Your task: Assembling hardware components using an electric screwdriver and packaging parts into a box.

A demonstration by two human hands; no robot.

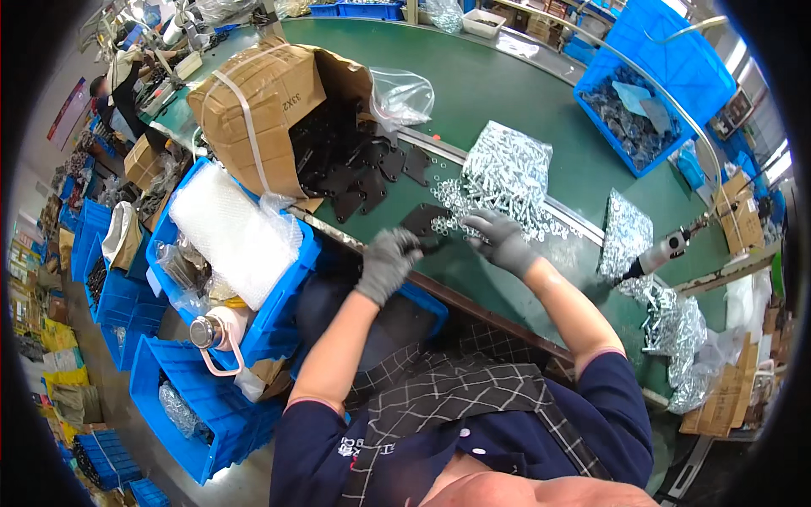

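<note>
My left hand (388, 265), in a grey glove, is closed at the bench's near edge, its fingertips pinched on a dark piece (434, 246) that looks like a black metal plate. My right hand (504, 242), also gloved, reaches over the pile of small metal rings (450, 199), fingers stretched and apart; nothing shows in them. Between the hands lies a flat black plate (425, 218) with rings on and beside it. Several more black plates (369, 188) spill from a tipped cardboard box (253, 110). Beyond my right hand rests a clear bag of bolts (507, 165).
A power screwdriver (667, 252) hangs at the right, near a second bag of hardware (627, 232). A blue bin (638, 93) stands on the green bench (363, 55). To my left are a bin with bubble wrap (232, 232), a pink-handled bottle (218, 331) and an open bin (203, 406).
</note>
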